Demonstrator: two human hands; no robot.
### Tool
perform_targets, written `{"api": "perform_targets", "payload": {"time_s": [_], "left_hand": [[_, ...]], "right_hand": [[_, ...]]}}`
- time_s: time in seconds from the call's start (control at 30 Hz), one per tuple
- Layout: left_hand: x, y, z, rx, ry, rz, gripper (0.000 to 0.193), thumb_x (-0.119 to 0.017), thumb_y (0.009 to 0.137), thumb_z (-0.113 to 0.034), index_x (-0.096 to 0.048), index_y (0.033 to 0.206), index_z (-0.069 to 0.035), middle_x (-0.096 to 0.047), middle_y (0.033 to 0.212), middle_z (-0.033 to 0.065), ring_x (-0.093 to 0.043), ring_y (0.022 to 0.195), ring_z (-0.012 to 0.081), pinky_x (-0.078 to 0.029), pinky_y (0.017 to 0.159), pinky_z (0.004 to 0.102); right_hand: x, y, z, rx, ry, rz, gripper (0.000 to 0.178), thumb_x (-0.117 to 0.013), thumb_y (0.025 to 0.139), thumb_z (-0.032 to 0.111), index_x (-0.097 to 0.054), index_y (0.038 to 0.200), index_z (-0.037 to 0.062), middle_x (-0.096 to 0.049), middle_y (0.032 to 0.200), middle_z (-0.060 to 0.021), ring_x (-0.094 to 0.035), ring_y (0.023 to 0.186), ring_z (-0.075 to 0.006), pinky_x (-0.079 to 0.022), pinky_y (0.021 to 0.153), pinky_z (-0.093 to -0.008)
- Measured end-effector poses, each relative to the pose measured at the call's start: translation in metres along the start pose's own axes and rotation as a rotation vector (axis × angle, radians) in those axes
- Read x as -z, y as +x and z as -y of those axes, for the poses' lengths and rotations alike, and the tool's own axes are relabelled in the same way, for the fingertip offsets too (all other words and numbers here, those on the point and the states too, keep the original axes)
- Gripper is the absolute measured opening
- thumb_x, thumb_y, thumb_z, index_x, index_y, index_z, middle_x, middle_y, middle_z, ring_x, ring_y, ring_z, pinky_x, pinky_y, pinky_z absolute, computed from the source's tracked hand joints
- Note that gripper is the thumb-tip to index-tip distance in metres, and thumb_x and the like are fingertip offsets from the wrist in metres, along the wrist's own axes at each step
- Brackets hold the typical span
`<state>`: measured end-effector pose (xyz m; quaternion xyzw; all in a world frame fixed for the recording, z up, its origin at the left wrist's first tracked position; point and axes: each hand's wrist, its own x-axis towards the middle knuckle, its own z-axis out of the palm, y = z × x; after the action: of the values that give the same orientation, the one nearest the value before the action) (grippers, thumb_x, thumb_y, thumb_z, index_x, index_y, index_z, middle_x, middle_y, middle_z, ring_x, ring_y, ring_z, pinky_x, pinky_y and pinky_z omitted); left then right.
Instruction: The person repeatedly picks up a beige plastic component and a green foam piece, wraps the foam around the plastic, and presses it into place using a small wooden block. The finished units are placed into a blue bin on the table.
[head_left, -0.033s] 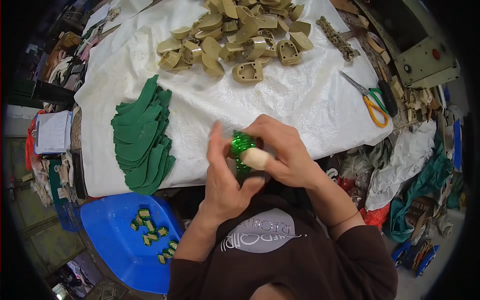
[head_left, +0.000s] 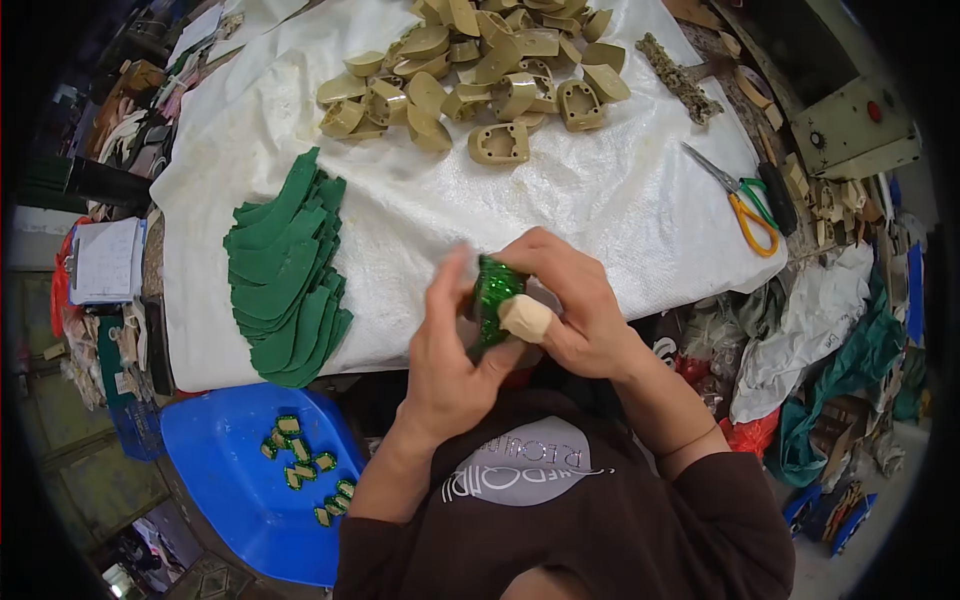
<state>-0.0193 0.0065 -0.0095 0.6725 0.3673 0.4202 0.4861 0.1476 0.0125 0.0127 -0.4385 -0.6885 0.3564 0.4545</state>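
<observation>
My right hand (head_left: pixel 572 305) grips a shoe heel wrapped in glittery green material (head_left: pixel 493 290), at the table's near edge. A beige covering (head_left: pixel 526 319) sits on its thumb, which presses against the heel's side. My left hand (head_left: pixel 446 345) is beside the heel, fingers stretched and apart, with the index finger blurred. Its thumb comes close under the heel; whether it touches cannot be made out. To the left lies an overlapping stack of curved dark green cut pieces (head_left: pixel 285 270). A heap of bare olive-beige plastic heels (head_left: pixel 480 75) lies at the far side.
A white sheet (head_left: pixel 400 215) covers the table. Orange-and-green-handled scissors (head_left: pixel 735 195) lie at the right, near a dark-handled tool (head_left: pixel 775 195). At lower left, a blue basin (head_left: pixel 240 500) holds several small glittery green-edged pieces (head_left: pixel 300 450). A clipboard (head_left: pixel 105 262) is at far left.
The heel and my right hand have shifted slightly to the right, and the heel is turned a little. My left fingers have moved slightly toward it.
</observation>
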Motion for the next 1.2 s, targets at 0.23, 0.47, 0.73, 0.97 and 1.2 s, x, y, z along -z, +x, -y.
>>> {"api": "perform_targets", "payload": {"time_s": [0.23, 0.47, 0.73, 0.97, 1.2], "left_hand": [[0.015, 0.004, -0.018, -0.027, 0.160, -0.046, 0.053, -0.074, 0.075, -0.008, -0.050, 0.120, 0.002, -0.056, 0.101, 0.0103, -0.056, 0.089, 0.0177, -0.046, 0.075, 0.0277], [0.015, 0.005, -0.030, -0.181, 0.453, -0.012, 0.055, -0.072, 0.058, 0.004, -0.060, 0.112, -0.002, -0.058, 0.087, 0.0090, -0.053, 0.071, 0.0185, -0.044, 0.062, 0.0279], [0.005, 0.011, -0.017, -0.248, 0.421, -0.102, 0.051, -0.080, 0.057, -0.005, -0.050, 0.098, -0.001, -0.060, 0.082, 0.0125, -0.062, 0.068, 0.0230, -0.050, 0.062, 0.0297], [-0.006, 0.010, -0.021, -0.273, 0.559, -0.178, 0.051, -0.082, 0.056, -0.008, -0.049, 0.094, -0.001, -0.060, 0.080, 0.0145, -0.064, 0.068, 0.0280, -0.051, 0.062, 0.0343], [-0.017, 0.011, -0.015, -0.257, 0.717, -0.282, 0.049, -0.082, 0.056, -0.010, -0.051, 0.093, 0.000, -0.059, 0.079, 0.0143, -0.063, 0.069, 0.0319, -0.051, 0.062, 0.0367]], "right_hand": [[-0.005, -0.003, -0.019, -0.323, 0.805, -0.009, 0.034, -0.054, 0.094, 0.034, -0.061, 0.102, 0.0018, -0.055, 0.074, -0.0013, -0.050, 0.068, -0.0106, -0.042, 0.062, -0.0267], [0.012, 0.001, -0.014, -0.272, 0.477, 0.203, 0.021, -0.063, 0.086, 0.022, -0.060, 0.086, 0.0013, -0.060, 0.075, -0.0047, -0.055, 0.066, -0.0119, -0.045, 0.059, -0.0278], [0.005, -0.004, -0.021, -0.361, 0.655, 0.115, 0.022, -0.055, 0.094, 0.024, -0.061, 0.092, 0.0021, -0.062, 0.089, -0.0046, -0.058, 0.083, -0.0123, -0.046, 0.076, -0.0275], [0.004, -0.009, -0.011, -0.350, 0.632, 0.092, 0.024, -0.049, 0.096, 0.021, -0.061, 0.102, 0.0005, -0.062, 0.098, -0.0053, -0.058, 0.089, -0.0133, -0.046, 0.080, -0.0276], [-0.015, -0.012, -0.022, -0.392, 0.622, -0.038, 0.033, -0.047, 0.098, 0.029, -0.057, 0.110, 0.0002, -0.061, 0.100, -0.0069, -0.058, 0.093, -0.0160, -0.046, 0.083, -0.0301]]}}
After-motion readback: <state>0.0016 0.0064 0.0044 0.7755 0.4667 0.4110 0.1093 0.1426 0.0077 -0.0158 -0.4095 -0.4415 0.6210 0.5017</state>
